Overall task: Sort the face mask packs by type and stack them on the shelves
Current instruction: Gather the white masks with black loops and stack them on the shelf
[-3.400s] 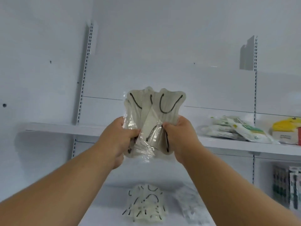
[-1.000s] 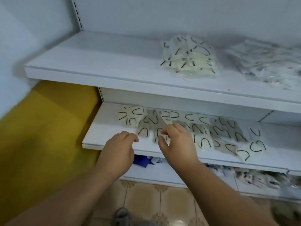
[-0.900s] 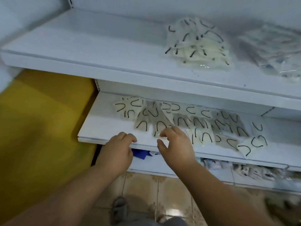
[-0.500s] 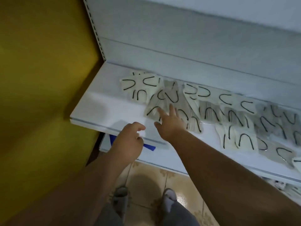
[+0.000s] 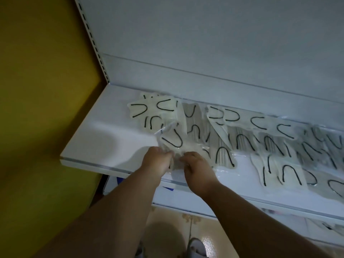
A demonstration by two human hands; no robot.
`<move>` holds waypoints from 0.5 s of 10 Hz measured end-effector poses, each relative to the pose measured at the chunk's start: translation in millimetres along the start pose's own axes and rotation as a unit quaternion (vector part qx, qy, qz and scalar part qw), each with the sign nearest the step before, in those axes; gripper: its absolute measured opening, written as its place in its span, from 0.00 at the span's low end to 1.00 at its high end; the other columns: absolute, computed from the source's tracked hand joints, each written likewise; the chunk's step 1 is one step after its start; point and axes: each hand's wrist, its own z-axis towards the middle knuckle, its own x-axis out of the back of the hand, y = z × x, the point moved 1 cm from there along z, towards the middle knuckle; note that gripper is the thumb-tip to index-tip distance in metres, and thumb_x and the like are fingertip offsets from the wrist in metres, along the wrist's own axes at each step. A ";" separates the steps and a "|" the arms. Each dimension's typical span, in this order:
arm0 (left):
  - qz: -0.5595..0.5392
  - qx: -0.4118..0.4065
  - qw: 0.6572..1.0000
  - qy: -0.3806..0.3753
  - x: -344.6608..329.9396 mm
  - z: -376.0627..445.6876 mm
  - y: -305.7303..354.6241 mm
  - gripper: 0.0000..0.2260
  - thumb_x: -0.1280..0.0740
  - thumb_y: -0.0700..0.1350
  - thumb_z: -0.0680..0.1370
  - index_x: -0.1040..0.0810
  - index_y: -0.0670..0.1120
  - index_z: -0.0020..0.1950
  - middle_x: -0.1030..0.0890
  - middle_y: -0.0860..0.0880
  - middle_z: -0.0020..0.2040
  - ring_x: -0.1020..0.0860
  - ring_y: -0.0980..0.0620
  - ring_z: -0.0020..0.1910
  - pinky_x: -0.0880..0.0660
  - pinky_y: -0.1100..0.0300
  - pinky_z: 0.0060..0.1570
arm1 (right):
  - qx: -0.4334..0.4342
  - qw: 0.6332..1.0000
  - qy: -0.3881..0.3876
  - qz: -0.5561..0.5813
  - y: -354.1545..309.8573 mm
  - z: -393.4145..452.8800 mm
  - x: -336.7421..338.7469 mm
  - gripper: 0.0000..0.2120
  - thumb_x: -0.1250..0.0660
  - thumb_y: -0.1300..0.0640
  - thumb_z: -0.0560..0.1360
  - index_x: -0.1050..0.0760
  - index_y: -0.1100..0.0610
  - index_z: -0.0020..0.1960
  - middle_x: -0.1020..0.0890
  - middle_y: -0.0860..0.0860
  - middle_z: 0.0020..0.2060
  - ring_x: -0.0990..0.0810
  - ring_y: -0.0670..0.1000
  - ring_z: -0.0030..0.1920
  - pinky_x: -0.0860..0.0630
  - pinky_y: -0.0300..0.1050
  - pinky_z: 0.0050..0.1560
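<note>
Hands, our left (image 5: 157, 161) and right (image 5: 198, 168), pinch one crinkly clear-wrapped pack (image 5: 173, 144). Flat packs (image 5: 242, 135) with black loops litter our smooth white shelf (image 5: 104, 144).

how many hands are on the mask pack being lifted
2. The left hand grips the lifted face mask pack at its near left edge; the right hand holds its near right edge, above the shelf.

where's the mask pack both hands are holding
In the head view, the mask pack is gripped by the left hand and right hand over the shelf's left front.
</note>
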 end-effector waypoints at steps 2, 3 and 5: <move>0.052 0.004 0.998 0.033 -0.9 -5.7 0.0 0.09 0.32 0.43 0.76 0.20 0.39 0.51 0.17 0.40 0.48 0.19 0.39 0.47 0.19 0.47 0.52 | -0.060 0.987 0.072 0.127 -3.9 -8.9 10.0 0.17 0.43 0.68 0.78 0.22 0.53 0.58 0.21 0.50 0.55 0.21 0.50 0.54 0.23 0.44 0.56; 0.025 0.021 0.997 0.065 2.9 -11.3 -7.3 0.11 0.36 0.39 0.78 0.24 0.40 0.59 0.23 0.45 0.49 0.23 0.45 0.48 0.24 0.51 0.50 | -0.063 0.995 0.069 -0.034 8.9 3.9 15.0 0.23 0.42 0.67 0.79 0.30 0.54 0.72 0.34 0.54 0.74 0.35 0.57 0.74 0.34 0.51 0.73; -0.014 0.023 0.998 0.057 6.2 -11.6 -21.1 0.16 0.41 0.35 0.81 0.30 0.48 0.67 0.28 0.50 0.43 0.28 0.52 0.38 0.28 0.60 0.36 | -0.054 0.969 -0.082 -0.226 16.4 43.6 20.0 0.35 0.44 0.61 0.80 0.59 0.52 0.82 0.53 0.51 0.81 0.60 0.53 0.80 0.61 0.54 0.79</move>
